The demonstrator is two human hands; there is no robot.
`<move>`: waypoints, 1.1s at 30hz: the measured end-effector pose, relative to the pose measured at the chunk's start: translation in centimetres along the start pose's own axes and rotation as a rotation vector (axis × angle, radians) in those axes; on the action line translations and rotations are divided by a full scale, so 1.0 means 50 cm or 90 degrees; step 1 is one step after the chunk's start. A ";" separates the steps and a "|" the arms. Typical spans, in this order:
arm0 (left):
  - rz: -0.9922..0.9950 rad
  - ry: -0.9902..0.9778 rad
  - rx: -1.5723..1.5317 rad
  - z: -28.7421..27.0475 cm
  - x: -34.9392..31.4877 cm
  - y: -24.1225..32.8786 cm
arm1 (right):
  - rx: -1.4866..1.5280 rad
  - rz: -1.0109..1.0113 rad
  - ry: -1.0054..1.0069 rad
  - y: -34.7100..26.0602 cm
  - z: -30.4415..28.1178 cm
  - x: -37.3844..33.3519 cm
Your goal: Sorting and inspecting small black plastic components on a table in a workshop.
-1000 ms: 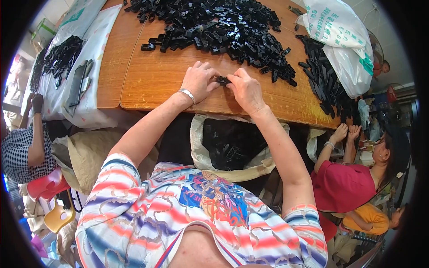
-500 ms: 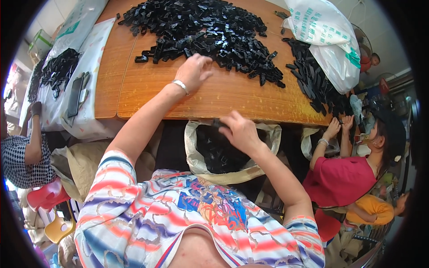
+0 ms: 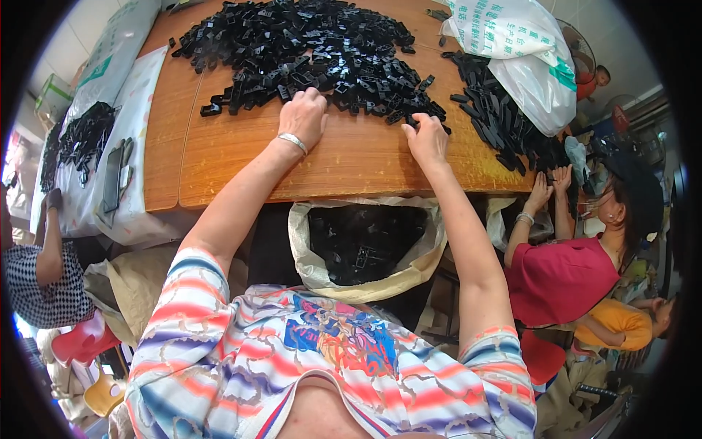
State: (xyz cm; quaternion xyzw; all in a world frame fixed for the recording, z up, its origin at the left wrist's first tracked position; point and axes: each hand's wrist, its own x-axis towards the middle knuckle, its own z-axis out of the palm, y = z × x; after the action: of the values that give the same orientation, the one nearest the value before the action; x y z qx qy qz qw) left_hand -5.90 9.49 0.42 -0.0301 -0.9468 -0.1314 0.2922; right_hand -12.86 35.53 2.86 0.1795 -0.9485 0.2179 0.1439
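A large heap of small black plastic pieces lies on the brown wooden table. My left hand, with a silver bracelet at the wrist, is at the heap's near edge; its fingers are curled, and whatever they hold is hidden. At the heap's right-hand end, my right hand has thumb and forefinger closed on a small black plastic piece. Below the table edge, in front of my body, a pale woven sack stands with its mouth wide, and many black pieces lie inside it.
Longer black strips lie at the right, beside a white plastic bag. A person in a red top works at the right end. On the left, another person's arm reaches to a covered table holding a phone and black parts.
My right hand has moved from over the sack up to the right end of the heap. My left hand has shifted slightly and its fingers are now against the heap. The view has shifted a little.
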 end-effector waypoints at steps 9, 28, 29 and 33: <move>0.098 -0.094 -0.214 -0.043 -0.078 0.029 | 0.309 0.103 -0.221 -0.026 -0.014 -0.039; -0.019 -0.120 -0.247 -0.035 -0.093 0.030 | 0.238 -0.239 -0.062 -0.164 0.035 -0.081; -0.025 -0.125 -0.250 -0.036 -0.093 0.031 | 0.238 -0.240 -0.064 -0.163 0.037 -0.080; -0.033 -0.130 -0.259 -0.038 -0.090 0.030 | 0.159 -0.285 -0.098 -0.165 0.037 -0.085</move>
State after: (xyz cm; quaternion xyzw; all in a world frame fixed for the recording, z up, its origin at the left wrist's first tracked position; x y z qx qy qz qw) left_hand -0.93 10.54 -0.27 -0.0774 -0.9260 -0.3232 0.1791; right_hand -6.10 28.90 2.78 0.4174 -0.8589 0.2817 0.0929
